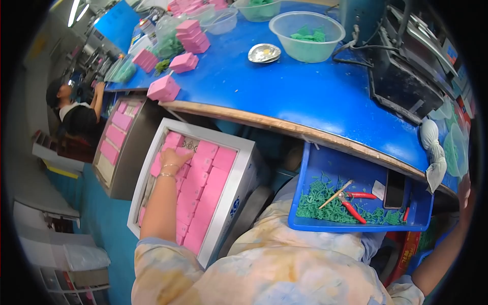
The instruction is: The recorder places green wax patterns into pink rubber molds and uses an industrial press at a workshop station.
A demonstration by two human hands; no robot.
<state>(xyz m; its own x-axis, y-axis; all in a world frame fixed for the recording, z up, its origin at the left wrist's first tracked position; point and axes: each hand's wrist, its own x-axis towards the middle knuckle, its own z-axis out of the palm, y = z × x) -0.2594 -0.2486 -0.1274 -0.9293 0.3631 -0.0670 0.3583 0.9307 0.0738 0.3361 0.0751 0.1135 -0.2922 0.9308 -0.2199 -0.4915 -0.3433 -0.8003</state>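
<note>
My left hand (174, 158) reaches into a white carton (249, 152) standing at the left of my seat. Its thumb is spread away from the fingers, and it rests on the small pink boxes (198, 185) packed there in rows. A gap at the carton's far side shows a printed inner surface beside the hand. At the far right, my right hand (464, 192) is raised near the table's corner, dim and partly cut off by the picture's rim. Its fingers are not clear. Close to it lie a knotted pale plastic bag (433, 152) and a clear bowl (456, 147).
A blue tray (295, 213) before me holds green trimmings (320, 203), red-handled pliers (353, 206), a stick and a phone (394, 189). On the blue table (305, 101) stand plastic bowls (307, 38), stacked pink boxes (193, 36) and dark equipment (401, 76). A co-worker (79, 109) sits far left.
</note>
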